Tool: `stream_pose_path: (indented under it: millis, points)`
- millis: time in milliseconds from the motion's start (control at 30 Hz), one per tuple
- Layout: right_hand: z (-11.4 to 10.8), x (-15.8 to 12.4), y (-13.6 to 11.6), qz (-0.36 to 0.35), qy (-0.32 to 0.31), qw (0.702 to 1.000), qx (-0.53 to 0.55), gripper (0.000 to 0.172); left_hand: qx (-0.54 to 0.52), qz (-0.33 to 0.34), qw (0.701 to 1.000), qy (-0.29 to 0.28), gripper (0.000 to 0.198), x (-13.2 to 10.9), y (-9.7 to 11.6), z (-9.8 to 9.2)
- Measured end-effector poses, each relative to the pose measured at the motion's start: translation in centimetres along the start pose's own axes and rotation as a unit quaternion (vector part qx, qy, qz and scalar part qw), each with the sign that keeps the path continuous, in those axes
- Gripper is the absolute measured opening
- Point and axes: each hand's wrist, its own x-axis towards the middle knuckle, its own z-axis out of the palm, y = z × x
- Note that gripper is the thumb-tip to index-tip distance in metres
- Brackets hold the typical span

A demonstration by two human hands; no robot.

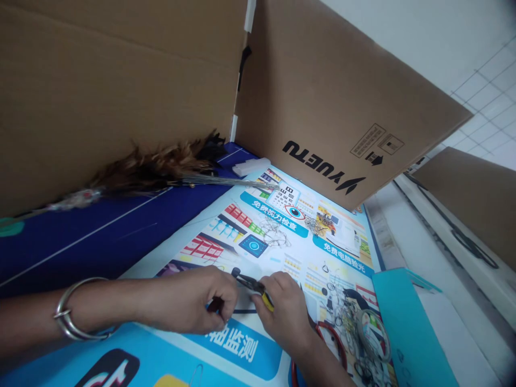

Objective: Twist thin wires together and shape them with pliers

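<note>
One right hand (284, 309) gripping pliers (266, 298); left hand (197, 301) curled closed, contents hidden. Work seems unfinished, share done unclear; trinkets (344, 306) heaped alongside.

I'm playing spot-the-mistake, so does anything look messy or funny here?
Yes. The big YUETU lettering on the cardboard wall is upside down, which looks odd. Also, to the right of the right hand, small wiry pieces lie tangled on the printed sheet, which looks messy.
</note>
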Motion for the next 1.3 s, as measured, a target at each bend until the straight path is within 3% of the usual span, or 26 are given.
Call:
stream_pose_path:
  millis: [200,433,633,800,1100,1300]
  points:
    - [-0.1,0.0,-0.1,0.007,-0.009,1.0,-0.001,0.016,-0.117,-0.078,0.99,-0.029,0.003,0.0,0.5,-0.5]
    - [-0.2,0.0,-0.2,0.019,-0.029,0.999,-0.002,0.011,-0.318,-0.089,0.944,0.011,0.02,0.6,-0.9,-0.3]
    - [-0.2,0.2,-0.2,0.022,-0.025,0.999,-0.014,0.01,-0.285,-0.097,0.953,0.042,0.019,0.8,-2.0,-1.0]
    - [-0.1,0.2,-0.1,0.014,-0.016,1.0,-0.02,0.012,-0.25,-0.119,0.961,0.016,0.022,0.7,-2.7,-2.2]
    - [-0.2,0.1,-0.3,0.013,-0.016,1.0,-0.019,0.013,-0.174,-0.16,0.972,0.012,0.018,0.6,-1.3,-4.1]
    - [-0.2,0.1,-0.2,0.014,-0.014,1.0,-0.019,0.012,-0.112,-0.198,0.974,0.019,0.022,0.8,-1.9,-4.2]
